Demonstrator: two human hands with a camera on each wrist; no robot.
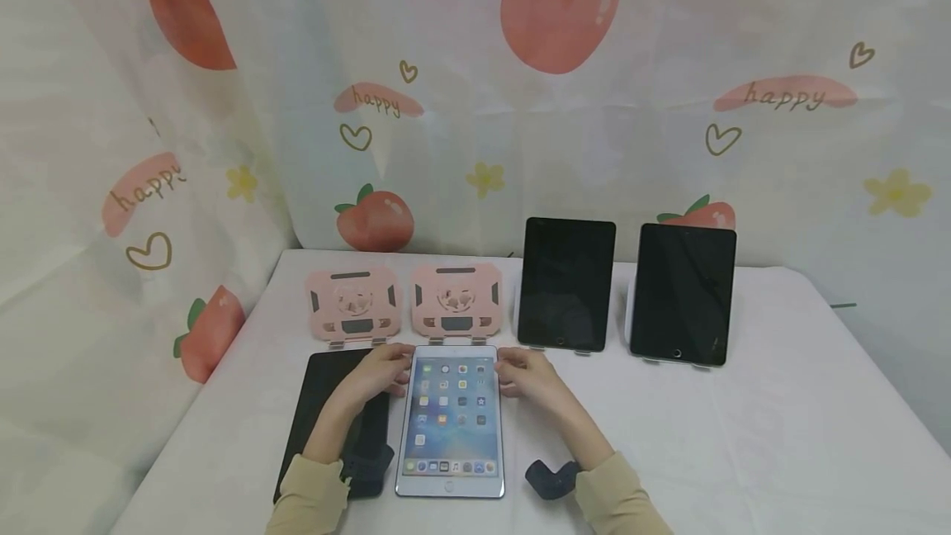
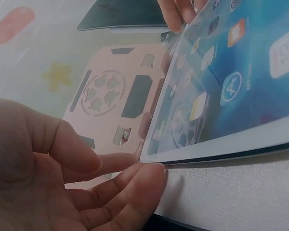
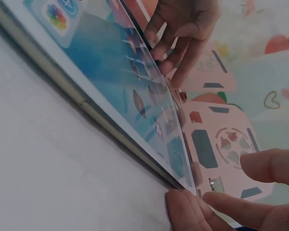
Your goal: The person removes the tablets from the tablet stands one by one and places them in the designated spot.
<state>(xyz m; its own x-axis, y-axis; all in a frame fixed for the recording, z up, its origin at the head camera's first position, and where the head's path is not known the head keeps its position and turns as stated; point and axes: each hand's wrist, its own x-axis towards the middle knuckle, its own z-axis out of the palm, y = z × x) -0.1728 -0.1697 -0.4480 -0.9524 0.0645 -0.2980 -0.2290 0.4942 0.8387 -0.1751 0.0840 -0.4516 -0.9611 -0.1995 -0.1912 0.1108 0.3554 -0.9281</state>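
White-bezel tablet (image 1: 449,419) is at the near middle of the counter (image 1: 743,436), face up, home button toward the near side. Screen lit: rows of app icons on a blue background, dock row along the near end. Can't tell whether its far edge is flat on the surface or slightly raised.

Both hands are at its far corners, apart from each other with the tablet between them. Left hand (image 1: 381,371): fingertips touch the far left corner, fingers bent loosely, thumb off the screen. Right hand (image 1: 529,374): fingertips at the far right corner, thumb off the screen and spread away. Neither is clamped round the tablet.

Just beyond the far edge: right pink stand (image 1: 456,301), leaning back, football-pattern cutout, dark pads, small metal feet at the base. Its cutout reflects in the screen in the left wrist view. Left pink stand (image 1: 354,304) is beside it, same design.

Left of the lit tablet: black tablet-shaped slab (image 1: 300,428), flat, partly hidden by the left forearm.

Far right: two dark-screened tablets propped upright, left one (image 1: 568,283) and right one (image 1: 682,295), side by side with a gap, small metal feet under their lower edges.

Beige sleeves (image 1: 620,494) on both arms, dark wrist units (image 1: 551,479) next to them. Behind everything: printed cloth backdrop (image 1: 594,139), red fruit, yellow flowers, hearts, "happy" lettering.
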